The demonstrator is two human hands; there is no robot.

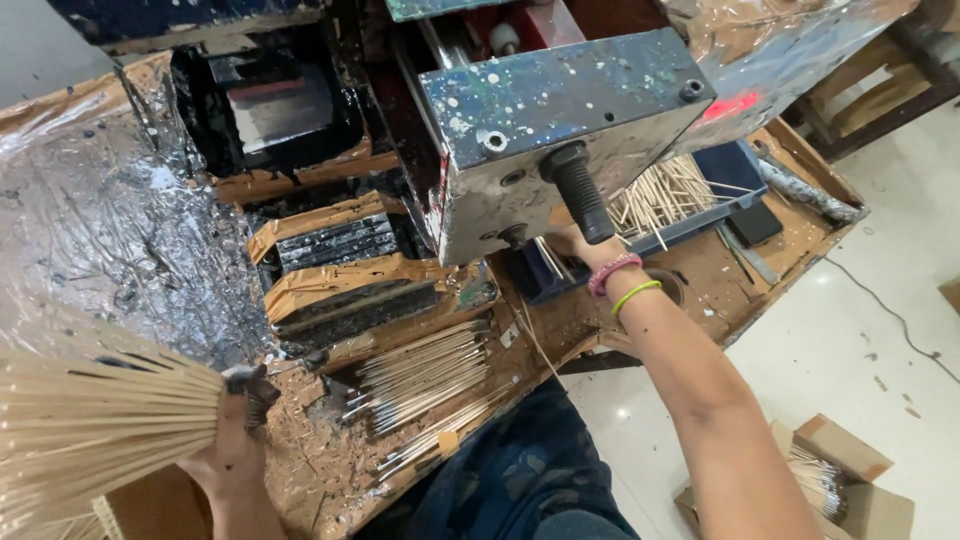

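At eight o'clock the left hand [235,450] grips a fanned bundle of sticks [100,425]. The right hand [575,245], near centre, reaches under the paint-spattered metal block [560,120], toward loose sticks in a tray [665,195] at two o'clock.

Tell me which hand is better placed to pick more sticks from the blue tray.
Probably the right hand: it already reaches under the paint-spattered metal block, beside the blue tray. The left hand is gripping a fanned bundle of sticks.

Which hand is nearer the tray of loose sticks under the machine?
Right. The right hand reaches under the machine beside the tray of loose sticks; the left hand holds a fanned stick bundle far away.
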